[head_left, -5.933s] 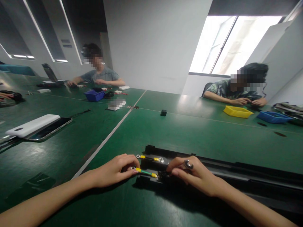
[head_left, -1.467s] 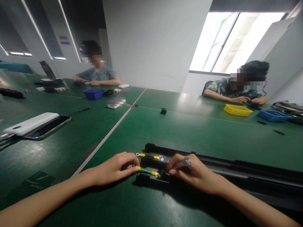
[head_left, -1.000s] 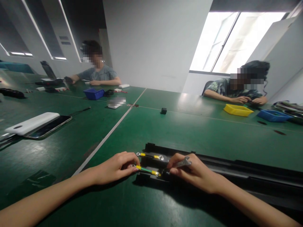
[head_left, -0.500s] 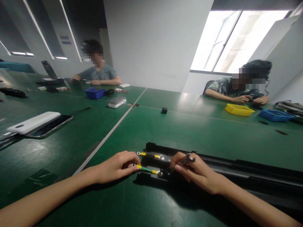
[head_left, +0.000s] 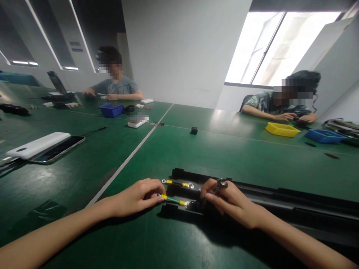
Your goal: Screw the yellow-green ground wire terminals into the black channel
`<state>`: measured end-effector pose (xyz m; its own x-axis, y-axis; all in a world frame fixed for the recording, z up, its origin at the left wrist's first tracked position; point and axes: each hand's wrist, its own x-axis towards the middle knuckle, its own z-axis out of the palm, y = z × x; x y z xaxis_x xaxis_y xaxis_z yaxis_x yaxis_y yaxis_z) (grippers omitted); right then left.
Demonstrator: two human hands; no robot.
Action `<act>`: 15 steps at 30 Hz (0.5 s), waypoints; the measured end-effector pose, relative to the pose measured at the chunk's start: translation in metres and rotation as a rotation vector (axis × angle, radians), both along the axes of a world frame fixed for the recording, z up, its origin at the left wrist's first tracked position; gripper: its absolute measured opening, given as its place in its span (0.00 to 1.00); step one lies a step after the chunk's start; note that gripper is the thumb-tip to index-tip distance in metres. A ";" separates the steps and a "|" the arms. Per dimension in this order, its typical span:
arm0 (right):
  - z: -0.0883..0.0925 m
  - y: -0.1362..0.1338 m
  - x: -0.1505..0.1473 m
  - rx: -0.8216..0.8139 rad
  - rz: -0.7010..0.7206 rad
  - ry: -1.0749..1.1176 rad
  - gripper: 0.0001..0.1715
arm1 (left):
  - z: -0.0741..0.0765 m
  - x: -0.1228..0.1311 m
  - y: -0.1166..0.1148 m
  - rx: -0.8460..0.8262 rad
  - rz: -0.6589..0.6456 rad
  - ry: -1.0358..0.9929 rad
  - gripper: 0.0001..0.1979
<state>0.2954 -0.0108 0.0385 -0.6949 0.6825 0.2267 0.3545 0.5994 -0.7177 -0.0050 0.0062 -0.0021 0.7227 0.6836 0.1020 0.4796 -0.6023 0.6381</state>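
- Two hands are in use: the left hand (head_left: 137, 198) is pinched narrow on the ring end of the green wire (head_left: 172, 200); the right hand (head_left: 235, 205) is wrapped round the wrench (head_left: 220, 185), one end showing above the fingers
- The green wire sits at the left end of the black trough (head_left: 283, 198), toward the tabletop's (head_left: 126, 243) near edge; the black wire (head_left: 176, 183) lies beyond it
- Both wires look light and bendy; their yellow sleeves seem the firmest hold, the metal rings slicker
- The wrench is probably stiff and smooth, best held mid-handle
- The trough looks long and stiff, best gripped by its walls
- Near the tabletop's far edge: a dark blue box (head_left: 110, 112), a yellow box (head_left: 282, 130) and a bright blue box (head_left: 325, 136), contents too unclear to tell
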 end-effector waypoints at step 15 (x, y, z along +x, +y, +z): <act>-0.008 0.004 0.000 0.005 0.020 0.029 0.09 | 0.001 0.001 0.000 0.004 0.008 0.004 0.03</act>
<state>0.2950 -0.0065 0.0303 -0.7012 0.6676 0.2504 0.3220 0.6098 -0.7242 -0.0039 0.0061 -0.0013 0.7177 0.6889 0.1020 0.4871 -0.6012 0.6334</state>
